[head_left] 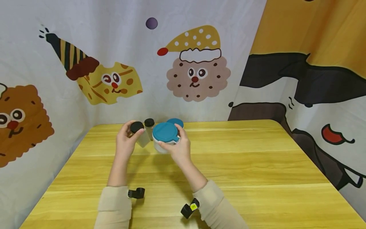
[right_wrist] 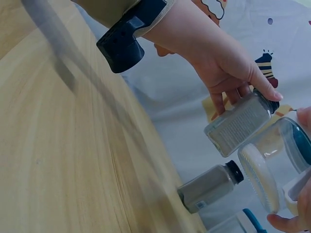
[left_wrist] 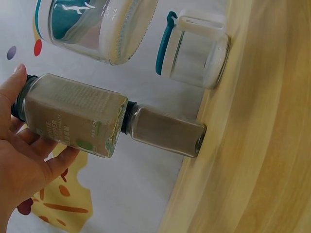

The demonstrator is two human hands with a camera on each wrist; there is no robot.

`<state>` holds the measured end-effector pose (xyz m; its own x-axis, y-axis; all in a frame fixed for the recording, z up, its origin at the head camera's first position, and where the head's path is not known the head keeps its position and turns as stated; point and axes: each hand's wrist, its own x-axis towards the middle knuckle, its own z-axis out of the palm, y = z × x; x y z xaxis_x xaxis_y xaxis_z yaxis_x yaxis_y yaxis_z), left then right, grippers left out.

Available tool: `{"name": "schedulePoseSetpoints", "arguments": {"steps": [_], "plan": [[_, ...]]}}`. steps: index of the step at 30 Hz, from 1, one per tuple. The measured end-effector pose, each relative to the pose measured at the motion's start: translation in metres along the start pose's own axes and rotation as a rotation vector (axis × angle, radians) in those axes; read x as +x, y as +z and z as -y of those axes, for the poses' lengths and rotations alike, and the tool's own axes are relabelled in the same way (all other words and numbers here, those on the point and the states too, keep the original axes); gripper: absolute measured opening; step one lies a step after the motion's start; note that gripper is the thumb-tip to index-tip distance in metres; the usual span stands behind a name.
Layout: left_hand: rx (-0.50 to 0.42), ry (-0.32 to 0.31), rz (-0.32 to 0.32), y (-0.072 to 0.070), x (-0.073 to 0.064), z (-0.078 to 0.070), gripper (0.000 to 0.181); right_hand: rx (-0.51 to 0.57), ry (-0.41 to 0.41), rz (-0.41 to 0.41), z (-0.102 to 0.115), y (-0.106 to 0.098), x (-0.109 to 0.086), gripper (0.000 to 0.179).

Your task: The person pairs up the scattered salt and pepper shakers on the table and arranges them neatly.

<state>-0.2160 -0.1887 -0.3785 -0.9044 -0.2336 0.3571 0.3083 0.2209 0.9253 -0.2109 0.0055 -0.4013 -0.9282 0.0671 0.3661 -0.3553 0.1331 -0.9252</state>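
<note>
As left grip (head_left: 125, 136) clasps bottle (left_wrist: 75, 115), right (head_left: 181, 149) spans jar (head_left: 164, 135)

With the left grip (right_wrist: 232, 67), seen from the right wrist, I hold a dark-capped bottle (right_wrist: 239, 124) off the tabletop (right_wrist: 73, 150), near a standing bottle (right_wrist: 206, 188); the right grip (right_wrist: 300, 208), partly cropped, holds a clear jar (right_wrist: 269, 148).

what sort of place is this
Probably an improvised indoor recording corner, though the wider room isn't shown: a cartoon-printed curtain hangs behind and beside a wooden table, and the person's sleeves carry small black wrist cameras.
</note>
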Motion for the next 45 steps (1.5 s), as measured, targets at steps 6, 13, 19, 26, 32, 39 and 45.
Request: {"name": "schedulePoseSetpoints", "arguments": {"steps": [6,13,19,26,32,39,45], "plan": [[-0.001,-0.015,0.017,0.001,-0.001,-0.003,0.047,-0.013,0.001,-0.025,0.005,-0.004,-0.001,0.086],[-0.011,0.0,0.025,0.002,-0.001,-0.006,0.046,-0.028,0.004,-0.059,0.008,-0.007,-0.002,0.087],[-0.018,0.023,0.037,0.004,-0.001,-0.006,0.043,-0.035,-0.013,-0.088,0.006,-0.01,0.0,0.087],[-0.025,0.002,0.065,0.006,-0.003,-0.011,0.044,-0.029,-0.023,-0.116,0.006,-0.015,0.001,0.086],[-0.009,-0.014,0.106,0.011,-0.013,-0.037,0.043,-0.05,-0.021,-0.148,0.009,-0.019,0.001,0.083],[-0.066,0.004,0.139,0.017,-0.009,-0.023,0.042,-0.054,-0.018,-0.166,0.009,-0.025,0.001,0.082],[-0.073,0.031,0.155,0.023,-0.005,-0.01,0.043,-0.061,-0.038,-0.178,0.009,-0.029,0.0,0.082]]}}
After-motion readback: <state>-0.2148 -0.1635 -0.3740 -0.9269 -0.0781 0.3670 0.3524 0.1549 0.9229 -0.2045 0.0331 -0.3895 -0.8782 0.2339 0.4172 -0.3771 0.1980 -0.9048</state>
